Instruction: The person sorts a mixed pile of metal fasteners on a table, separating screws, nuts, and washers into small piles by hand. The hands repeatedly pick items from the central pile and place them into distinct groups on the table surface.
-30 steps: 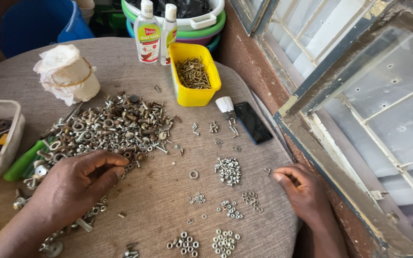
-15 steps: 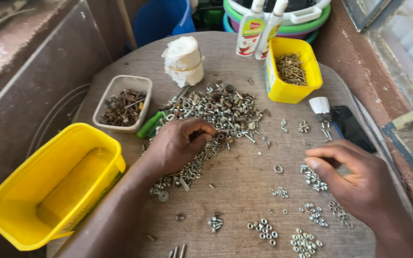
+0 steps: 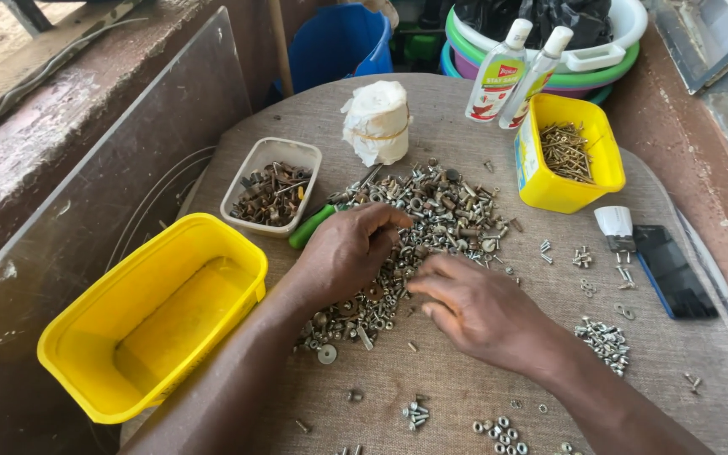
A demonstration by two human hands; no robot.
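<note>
Head view: left hand (image 3: pixel 351 253) curled, fingers together, on the hardware pile (image 3: pixel 431 211); right hand (image 3: pixel 482 312) just beside it, fingers seemingly pinched, perhaps on a small piece.

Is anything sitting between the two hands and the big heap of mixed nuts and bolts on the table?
Nothing visible. The left hand and the right hand both already rest on the heap of nuts and bolts, fingertips in it.

Silvery-grey heap of metal nuts and bolts (image 3: pixel 431 219); bright yellow plastic tub (image 3: pixel 157 316) at nine o'clock; blue plastic bucket (image 3: pixel 339 42) at twelve.
</note>
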